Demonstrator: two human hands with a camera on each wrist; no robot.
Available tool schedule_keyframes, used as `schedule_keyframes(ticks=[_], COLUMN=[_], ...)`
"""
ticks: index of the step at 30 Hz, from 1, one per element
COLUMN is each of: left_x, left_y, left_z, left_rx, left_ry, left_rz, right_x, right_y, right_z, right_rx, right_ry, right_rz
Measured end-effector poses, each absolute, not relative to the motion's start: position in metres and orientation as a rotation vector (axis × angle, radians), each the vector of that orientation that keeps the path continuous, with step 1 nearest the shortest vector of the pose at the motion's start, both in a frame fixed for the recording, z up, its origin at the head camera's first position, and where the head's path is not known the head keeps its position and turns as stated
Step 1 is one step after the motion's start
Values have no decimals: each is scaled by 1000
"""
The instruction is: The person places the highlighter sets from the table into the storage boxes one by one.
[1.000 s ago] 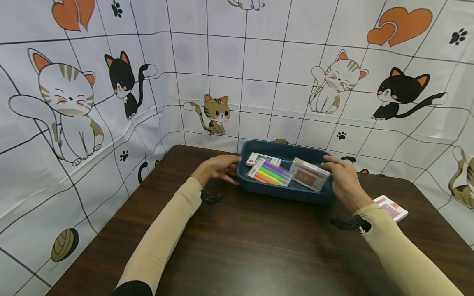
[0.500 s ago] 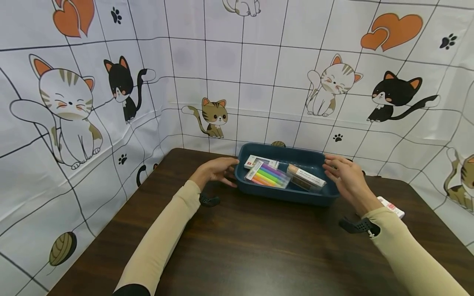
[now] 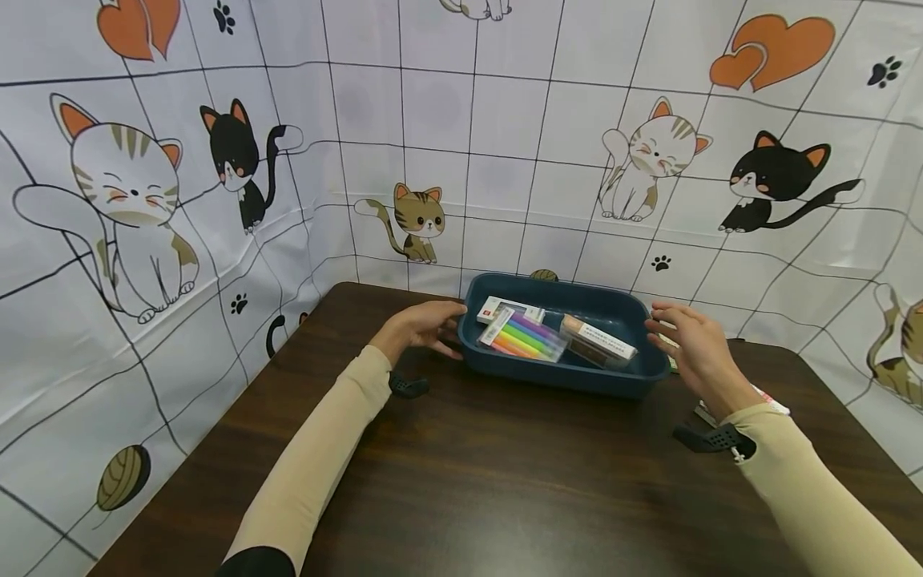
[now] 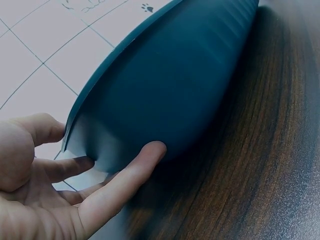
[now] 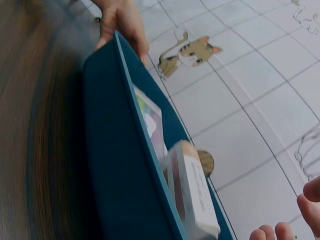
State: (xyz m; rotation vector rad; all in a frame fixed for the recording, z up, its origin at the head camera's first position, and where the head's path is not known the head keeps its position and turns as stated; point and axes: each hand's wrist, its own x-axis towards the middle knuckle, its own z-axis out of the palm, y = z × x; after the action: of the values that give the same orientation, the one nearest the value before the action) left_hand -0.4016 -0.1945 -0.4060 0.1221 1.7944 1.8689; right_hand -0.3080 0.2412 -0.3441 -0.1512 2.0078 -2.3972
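A dark blue plastic bin (image 3: 555,372) sits at the back of the table, close to the wall. My left hand (image 3: 427,324) touches its left end. In the left wrist view, those fingers (image 4: 120,192) rest against the rim and outer wall. Just off the bin's right end, my right hand (image 3: 692,349) is held with relaxed fingers and nothing in them. Inside the bin lie a clear pack of rainbow-coloured sticks (image 3: 525,336), a small white box (image 3: 490,309) behind it, and a clear-sided box (image 3: 598,343) with a white label on the right.
A dark wood-grain table (image 3: 497,481) spreads in front of the bin. Beside my right wrist, a white-and-red pack (image 3: 773,401) is mostly hidden by the sleeve. A pale green edge (image 3: 674,365) shows behind my right hand. A cat-print sheet (image 3: 519,184) covers the walls.
The clear-sided box dropped from leaning with its broad face showing to lying label side up. My right hand moved right, away from the bin's end. My left hand stayed at the bin.
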Motion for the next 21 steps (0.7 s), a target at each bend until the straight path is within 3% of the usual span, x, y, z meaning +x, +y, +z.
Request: schedule_keyframes(ticks=[21], left_x=[-403], left_y=[-194], left_z=[-408], left_rx=[114], left_ry=[1810], left_rz=[1874], right_x=[-297], right_y=[303], right_z=[-351], right_rx=[20], right_ry=[1896], right_rz=[-2484])
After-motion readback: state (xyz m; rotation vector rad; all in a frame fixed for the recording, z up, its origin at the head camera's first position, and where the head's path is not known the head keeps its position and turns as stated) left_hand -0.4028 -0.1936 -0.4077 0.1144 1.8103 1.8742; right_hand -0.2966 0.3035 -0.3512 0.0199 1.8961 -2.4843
